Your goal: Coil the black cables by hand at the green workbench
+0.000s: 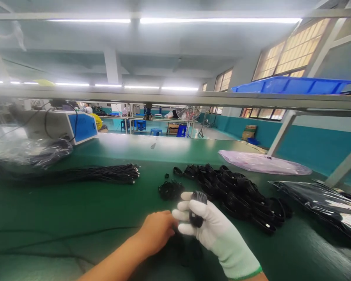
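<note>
My right hand (206, 218), in a white glove with a green cuff, holds a small black cable coil (197, 208) upright between thumb and fingers. My bare left hand (158, 230) is right beside it, fingers curled closed near the gloved fingertips; what they grip is hidden. A loose black cable (111, 233) runs along the green table from the left and passes behind my left wrist. Just beyond the hands lies a small heap of thin black loops (170, 190). To its right is a big pile of black cable coils (236, 191).
A bundle of straight black cables (105, 174) lies on the left, near clear plastic wrap (52, 150) and a white-and-blue machine (76, 125). At right are a pinkish plastic bag (265, 162) and glossy plastic packets (318, 207). Overhead, a shelf carries a blue tray (292, 85).
</note>
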### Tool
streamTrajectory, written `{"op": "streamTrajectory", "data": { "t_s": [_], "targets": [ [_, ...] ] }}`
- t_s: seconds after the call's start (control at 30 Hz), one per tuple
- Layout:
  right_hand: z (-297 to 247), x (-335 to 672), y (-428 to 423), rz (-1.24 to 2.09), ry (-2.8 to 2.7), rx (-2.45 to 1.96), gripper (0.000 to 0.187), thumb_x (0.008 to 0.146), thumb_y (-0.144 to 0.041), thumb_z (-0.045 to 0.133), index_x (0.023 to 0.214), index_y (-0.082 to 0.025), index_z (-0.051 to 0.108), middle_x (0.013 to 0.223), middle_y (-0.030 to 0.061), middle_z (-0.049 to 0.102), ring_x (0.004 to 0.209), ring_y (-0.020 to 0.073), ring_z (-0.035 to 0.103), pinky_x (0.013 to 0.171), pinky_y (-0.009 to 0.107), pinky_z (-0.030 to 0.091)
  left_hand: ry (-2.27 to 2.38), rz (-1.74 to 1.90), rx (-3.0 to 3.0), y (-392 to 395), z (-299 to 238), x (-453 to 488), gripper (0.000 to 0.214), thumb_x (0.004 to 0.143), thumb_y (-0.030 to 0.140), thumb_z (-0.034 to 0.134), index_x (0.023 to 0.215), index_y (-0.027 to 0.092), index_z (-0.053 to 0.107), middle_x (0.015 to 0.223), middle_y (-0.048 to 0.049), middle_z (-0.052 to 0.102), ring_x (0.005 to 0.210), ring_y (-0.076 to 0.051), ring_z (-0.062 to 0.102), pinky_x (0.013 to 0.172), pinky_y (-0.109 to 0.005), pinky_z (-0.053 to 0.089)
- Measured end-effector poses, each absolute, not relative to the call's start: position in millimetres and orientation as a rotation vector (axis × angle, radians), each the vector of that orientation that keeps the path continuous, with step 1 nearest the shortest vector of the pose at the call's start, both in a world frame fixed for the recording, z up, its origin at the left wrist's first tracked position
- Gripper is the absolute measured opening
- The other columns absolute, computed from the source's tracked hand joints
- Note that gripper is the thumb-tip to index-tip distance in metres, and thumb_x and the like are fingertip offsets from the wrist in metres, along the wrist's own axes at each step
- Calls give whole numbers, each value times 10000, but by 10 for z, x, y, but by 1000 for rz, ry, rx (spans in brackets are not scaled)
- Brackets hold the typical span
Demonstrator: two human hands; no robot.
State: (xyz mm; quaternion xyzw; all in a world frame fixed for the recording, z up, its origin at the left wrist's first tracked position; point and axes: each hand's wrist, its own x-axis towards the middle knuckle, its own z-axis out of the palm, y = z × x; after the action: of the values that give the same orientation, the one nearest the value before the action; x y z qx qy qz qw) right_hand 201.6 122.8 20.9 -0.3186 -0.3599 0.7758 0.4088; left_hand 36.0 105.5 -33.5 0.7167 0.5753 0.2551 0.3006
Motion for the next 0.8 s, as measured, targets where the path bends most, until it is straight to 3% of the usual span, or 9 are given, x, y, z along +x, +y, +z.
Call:
{"op": "streamTrajectory", "data": {
  "t_s": [0.17, 0.33, 0.5, 0.63, 0.7, 0.8],
  "targets": [
    [170, 1920, 1193, 1953, -946, -870, 463, 624, -264, 789, 997, -173, 530, 751, 10, 618, 654, 165, 627, 460, 235, 467, 1566, 721, 1893, 1075, -330, 304, 77, 775, 156, 502, 752, 218, 541, 821, -6, 621, 798, -189, 562, 703, -250, 399],
    [147, 1882, 1218, 1766, -1019, -948, 460, 627, -264, 780, 993, -154, 524, 656, -16, 567, 558, 128, 559, 398, 213, 417, 1559, 763, 1774, 992, -205, 68, 131, 856, 208, 335, 751, 209, 412, 689, 30, 495, 634, -127, 526, 573, -203, 398],
    [154, 1892, 1269, 1731, -998, -956, 493, 593, -269, 795, 986, -167, 515, 743, 8, 611, 560, 111, 546, 399, 202, 405, 1592, 785, 1795, 964, -334, 148, 47, 766, 169, 475, 754, 213, 485, 768, 14, 530, 742, -170, 500, 686, -267, 370],
    [105, 1871, 1235, 1756, -1031, -961, 513, 579, -294, 802, 988, -161, 523, 750, 24, 619, 557, 126, 557, 391, 216, 412, 1576, 827, 1787, 1046, -515, 327, 144, 644, 97, 559, 697, 209, 486, 775, -2, 496, 822, -222, 471, 821, -359, 320],
    [68, 1855, 1220, 1751, -1037, -965, 493, 594, -307, 790, 984, -159, 529, 745, 22, 610, 551, 125, 555, 384, 213, 411, 1537, 885, 1718, 1068, -528, 342, 120, 676, 143, 552, 671, 208, 452, 735, -2, 465, 802, -218, 458, 810, -362, 334],
    [1, 1785, 1227, 1637, -1131, -1031, 434, 608, -296, 756, 958, -161, 538, 794, 26, 607, 531, 109, 545, 357, 198, 402, 1408, 985, 1528, 1051, -456, 288, 102, 797, 287, 433, 730, 213, 408, 694, 17, 433, 668, -163, 449, 661, -301, 386]
  ]
}}
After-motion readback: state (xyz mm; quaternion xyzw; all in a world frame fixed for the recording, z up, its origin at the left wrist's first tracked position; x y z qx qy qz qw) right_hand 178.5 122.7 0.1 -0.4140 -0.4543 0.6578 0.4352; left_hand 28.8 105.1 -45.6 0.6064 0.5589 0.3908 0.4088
